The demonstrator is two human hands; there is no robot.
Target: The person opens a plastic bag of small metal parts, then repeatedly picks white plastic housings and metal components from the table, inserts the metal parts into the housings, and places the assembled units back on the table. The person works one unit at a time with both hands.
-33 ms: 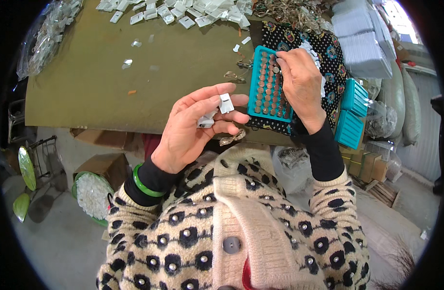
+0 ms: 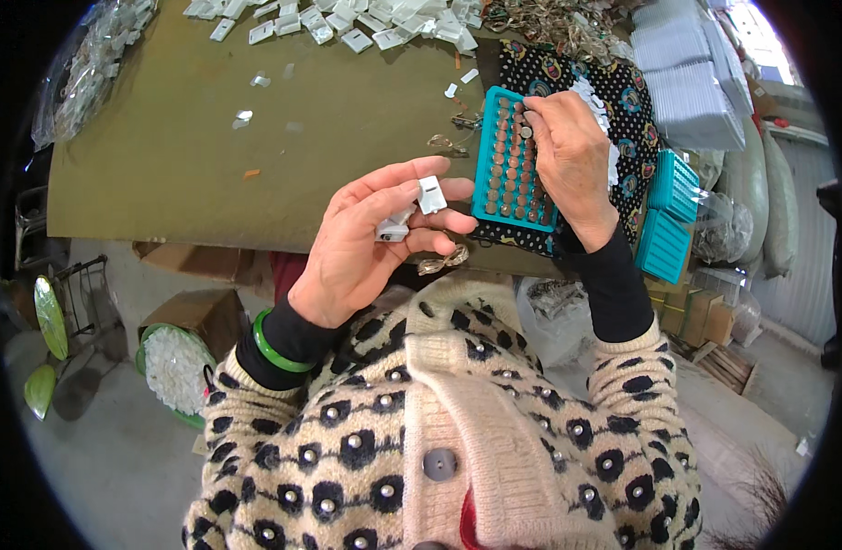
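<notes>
In my left hand (image 2: 352,234), a small white plastic battery case (image 2: 430,195) with a dark slot is pinched between thumb and fingers. More white case pieces (image 2: 393,227) sit deeper in the same hand. A bundle of thin coppery wire (image 2: 442,260) hangs below its fingertips. My right hand (image 2: 572,156) is over the upper right part of a teal tray (image 2: 480,188) filled with rows of round button cells (image 2: 497,171). Its thumb and index finger are closed together; what lies between them is hidden. One brighter silvery cell (image 2: 526,133) shows just below the thumb tip.
White plastic cases (image 2: 357,39) are heaped at the table's far edge, beside tangled wire (image 2: 568,27). A black patterned cloth (image 2: 522,60) lies under the tray. Stacked white trays (image 2: 682,87) and other teal trays (image 2: 662,246) stand at right. A basin of white pieces (image 2: 175,371) is on the floor.
</notes>
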